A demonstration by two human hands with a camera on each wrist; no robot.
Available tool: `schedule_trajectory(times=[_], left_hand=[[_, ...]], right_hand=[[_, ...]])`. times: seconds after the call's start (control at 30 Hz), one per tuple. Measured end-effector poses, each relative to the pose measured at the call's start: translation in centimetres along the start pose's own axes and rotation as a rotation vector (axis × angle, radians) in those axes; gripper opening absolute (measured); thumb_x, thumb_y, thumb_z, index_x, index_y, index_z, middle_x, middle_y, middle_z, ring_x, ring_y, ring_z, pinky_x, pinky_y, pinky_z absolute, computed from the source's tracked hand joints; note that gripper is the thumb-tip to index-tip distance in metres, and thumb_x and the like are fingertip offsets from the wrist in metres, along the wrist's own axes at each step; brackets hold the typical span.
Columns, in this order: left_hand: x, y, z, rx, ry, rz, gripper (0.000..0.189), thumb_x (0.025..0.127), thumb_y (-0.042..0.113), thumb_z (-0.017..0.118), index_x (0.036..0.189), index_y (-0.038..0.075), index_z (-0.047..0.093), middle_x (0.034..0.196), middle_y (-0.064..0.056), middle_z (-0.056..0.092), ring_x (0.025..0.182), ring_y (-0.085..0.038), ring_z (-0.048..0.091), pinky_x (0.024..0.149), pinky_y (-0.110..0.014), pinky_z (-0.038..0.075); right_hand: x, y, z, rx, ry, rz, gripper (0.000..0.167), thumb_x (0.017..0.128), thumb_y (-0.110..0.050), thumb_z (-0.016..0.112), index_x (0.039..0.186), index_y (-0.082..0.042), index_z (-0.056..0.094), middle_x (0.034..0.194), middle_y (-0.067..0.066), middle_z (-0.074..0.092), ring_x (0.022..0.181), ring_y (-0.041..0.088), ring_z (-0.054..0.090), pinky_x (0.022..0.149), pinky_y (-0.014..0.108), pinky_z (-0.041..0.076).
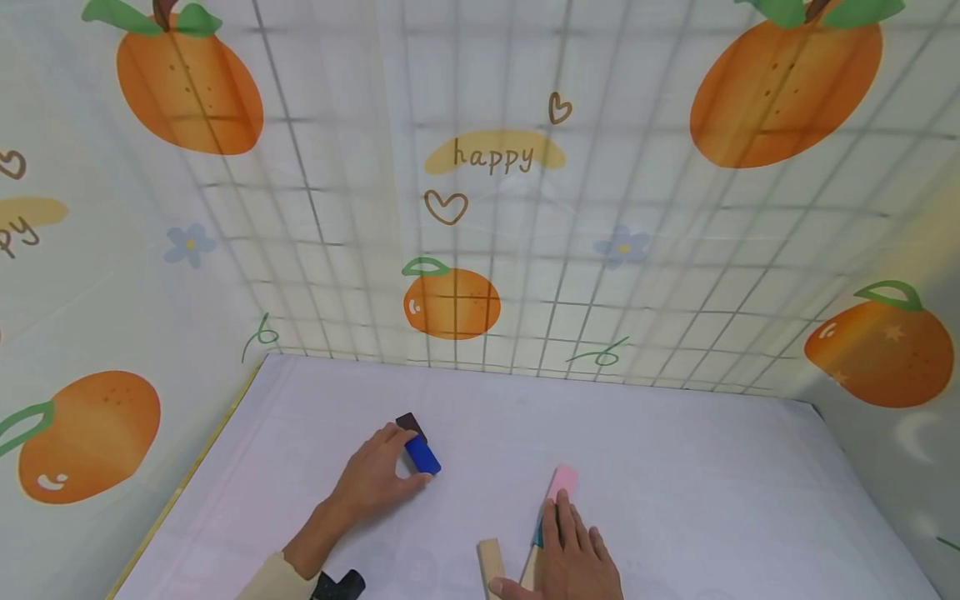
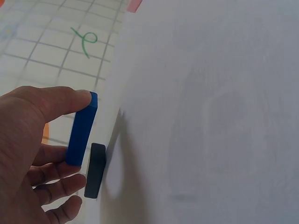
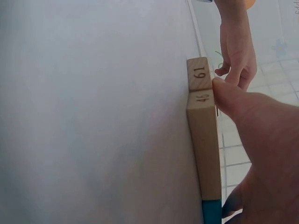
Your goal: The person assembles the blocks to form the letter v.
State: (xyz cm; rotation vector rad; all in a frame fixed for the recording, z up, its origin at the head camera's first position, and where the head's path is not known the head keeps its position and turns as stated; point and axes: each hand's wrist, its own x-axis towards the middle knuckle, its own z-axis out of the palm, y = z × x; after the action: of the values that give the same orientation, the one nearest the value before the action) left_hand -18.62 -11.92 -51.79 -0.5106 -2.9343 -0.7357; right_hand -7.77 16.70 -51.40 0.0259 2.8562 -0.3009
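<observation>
My left hand [image 1: 372, 472] pinches a small blue block [image 1: 423, 455] between thumb and fingers. Beside the blue block lies a black block [image 1: 412, 426], close to the lower fingers in the left wrist view. My right hand [image 1: 577, 557] lies with straight fingers along a row made of a pink block [image 1: 562, 482], a teal block [image 1: 537, 534] and a plain wooden block [image 1: 531, 570], partly covering them. Its thumb reaches a second wooden block [image 1: 491, 558]. In the right wrist view, the wooden ends carry the numbers 61 and 46.
A white sheet [image 1: 690, 483] covers the table. Behind it hangs a curtain [image 1: 517, 250] printed with oranges and grid lines, and similar cloth closes both sides. A black object [image 1: 341, 586] sits by the left sleeve at the front.
</observation>
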Motion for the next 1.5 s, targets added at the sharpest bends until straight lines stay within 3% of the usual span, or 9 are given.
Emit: schedule_trajectory(times=[0.53, 1.03, 1.5], left_hand=[[-0.2, 1.8, 0.6, -0.024, -0.082, 0.036, 0.07, 0.084, 0.047, 0.079, 0.137, 0.006, 0.059, 0.129, -0.007, 0.058, 0.117, -0.026, 0.059, 0.097, -0.046, 0.049], [-0.3, 2.7, 2.1, -0.024, -0.13, 0.08, 0.068, 0.083, 0.053, 0.078, 0.135, 0.012, 0.062, 0.124, -0.001, 0.059, 0.115, -0.02, 0.059, 0.095, -0.046, 0.051], [-1.0, 4.0, 2.8, -0.034, -0.136, 0.148, 0.066, 0.083, 0.052, 0.079, 0.133, 0.013, 0.063, 0.12, 0.003, 0.06, 0.113, -0.015, 0.059, 0.095, -0.041, 0.051]], right_hand=[[-0.1, 0.1, -0.1, 0.012, 0.01, -0.012, 0.149, 0.057, -0.104, 0.04, 0.155, 0.007, 0.029, 0.161, 0.03, 0.023, 0.141, 0.049, 0.034, 0.11, 0.068, 0.026], [0.0, 0.0, 0.1, 0.005, 0.002, 0.008, 0.152, 0.054, -0.106, 0.039, 0.155, 0.007, 0.029, 0.161, 0.029, 0.023, 0.142, 0.049, 0.033, 0.111, 0.067, 0.025], [0.0, 0.1, 0.0, 0.011, 0.003, -0.003, 0.151, 0.055, -0.105, 0.039, 0.154, 0.008, 0.03, 0.161, 0.03, 0.023, 0.142, 0.049, 0.033, 0.11, 0.068, 0.024]])
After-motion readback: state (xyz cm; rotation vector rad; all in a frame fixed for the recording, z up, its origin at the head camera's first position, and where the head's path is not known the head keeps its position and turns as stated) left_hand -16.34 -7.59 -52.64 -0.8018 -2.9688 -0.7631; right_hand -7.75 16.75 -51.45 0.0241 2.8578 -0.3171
